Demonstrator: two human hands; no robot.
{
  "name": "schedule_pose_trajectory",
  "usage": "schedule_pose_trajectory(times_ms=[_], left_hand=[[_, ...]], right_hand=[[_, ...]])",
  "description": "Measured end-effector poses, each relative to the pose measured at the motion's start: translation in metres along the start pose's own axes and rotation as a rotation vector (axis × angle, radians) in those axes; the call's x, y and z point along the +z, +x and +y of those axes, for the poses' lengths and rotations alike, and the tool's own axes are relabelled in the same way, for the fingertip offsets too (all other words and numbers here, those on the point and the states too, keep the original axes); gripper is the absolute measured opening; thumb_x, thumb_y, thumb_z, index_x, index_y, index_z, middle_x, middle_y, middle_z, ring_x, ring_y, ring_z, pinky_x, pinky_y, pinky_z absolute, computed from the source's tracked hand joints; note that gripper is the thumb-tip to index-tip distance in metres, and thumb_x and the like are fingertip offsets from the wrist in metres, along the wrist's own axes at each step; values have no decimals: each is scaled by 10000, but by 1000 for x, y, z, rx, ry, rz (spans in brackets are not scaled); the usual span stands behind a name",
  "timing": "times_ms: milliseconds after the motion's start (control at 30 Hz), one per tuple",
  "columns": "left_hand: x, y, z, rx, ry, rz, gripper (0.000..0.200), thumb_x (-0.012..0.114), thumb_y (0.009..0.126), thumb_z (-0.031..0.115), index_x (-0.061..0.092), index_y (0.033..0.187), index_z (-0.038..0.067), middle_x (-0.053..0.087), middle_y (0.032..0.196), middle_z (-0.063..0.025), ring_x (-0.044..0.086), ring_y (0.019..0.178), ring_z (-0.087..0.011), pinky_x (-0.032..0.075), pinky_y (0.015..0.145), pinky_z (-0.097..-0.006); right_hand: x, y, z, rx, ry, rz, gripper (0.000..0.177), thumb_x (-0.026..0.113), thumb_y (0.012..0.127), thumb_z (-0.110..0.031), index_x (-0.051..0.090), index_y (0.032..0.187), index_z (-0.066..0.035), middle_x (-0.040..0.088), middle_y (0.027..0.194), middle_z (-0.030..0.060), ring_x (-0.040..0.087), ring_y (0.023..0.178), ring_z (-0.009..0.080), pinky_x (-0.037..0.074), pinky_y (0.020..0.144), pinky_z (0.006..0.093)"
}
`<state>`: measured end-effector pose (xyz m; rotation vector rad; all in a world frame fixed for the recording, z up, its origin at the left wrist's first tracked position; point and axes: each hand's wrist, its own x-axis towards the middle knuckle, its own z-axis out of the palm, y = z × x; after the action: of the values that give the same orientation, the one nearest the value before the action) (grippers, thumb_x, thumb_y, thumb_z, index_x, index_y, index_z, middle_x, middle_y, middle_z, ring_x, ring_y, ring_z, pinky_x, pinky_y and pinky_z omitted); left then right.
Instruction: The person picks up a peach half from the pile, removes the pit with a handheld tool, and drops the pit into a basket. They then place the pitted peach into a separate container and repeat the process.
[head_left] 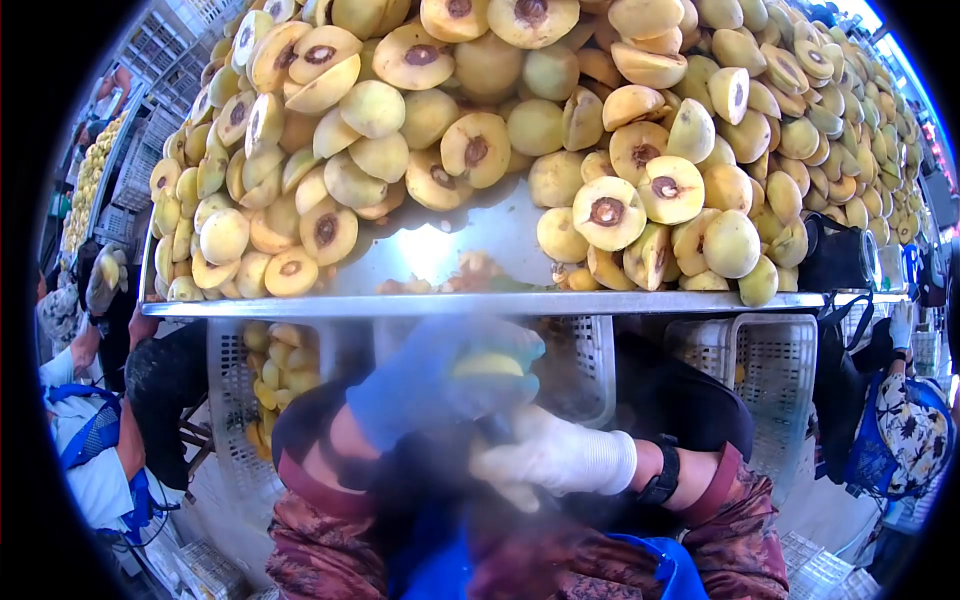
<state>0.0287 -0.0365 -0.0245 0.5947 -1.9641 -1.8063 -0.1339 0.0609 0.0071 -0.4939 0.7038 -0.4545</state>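
My left hand (425, 375), in a blue glove, is closed around a yellow peach piece (488, 366) just below the table edge. My right hand (565, 455), in a white glove, sits close under it with the fingers curled in. Something dark shows between the two hands, but motion blur hides what my right hand grips. Ahead of both hands, halved peaches (610, 212) with brown pits or pit hollows lie heaped on the metal table (400, 258).
White plastic crates stand under the table edge: a left one (232, 400) holding yellow peach pieces, a middle one (595, 365) and a right one (775, 370). A black container (838, 255) is at the table's right end. Other people sit at left and right.
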Motion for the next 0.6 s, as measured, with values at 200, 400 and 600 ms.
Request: schedule_pose_trajectory(times_ms=[200, 400, 600], left_hand=[[-3, -2, 8, -43, -168, -35, 432, 802, 771, 167, 645, 1125, -25, 663, 1161, -166, 637, 1035, -220, 505, 908, -344], [-1, -7, 10, 44, -161, -57, 486, 812, 756, 205, 628, 1160, 7, 663, 1167, -148, 650, 1013, -217, 513, 893, -341], [0, -9, 20, 138, -87, -29, 447, 808, 753, 221, 637, 1109, 12, 669, 1130, -134, 655, 1001, -221, 511, 885, -336]], right_hand=[[3, -6, -1, 97, 196, -81, 169, 606, 900, -147, 450, 913, -81, 432, 609, -24, 441, 460, 81, 402, 434, 246], [6, -8, 5, 95, 228, -130, 176, 611, 900, -155, 452, 895, -80, 447, 614, -23, 432, 457, 76, 384, 438, 240], [8, -14, 6, 79, 439, -293, 228, 642, 899, -197, 453, 897, -69, 455, 602, -2, 423, 442, 86, 366, 427, 241]])
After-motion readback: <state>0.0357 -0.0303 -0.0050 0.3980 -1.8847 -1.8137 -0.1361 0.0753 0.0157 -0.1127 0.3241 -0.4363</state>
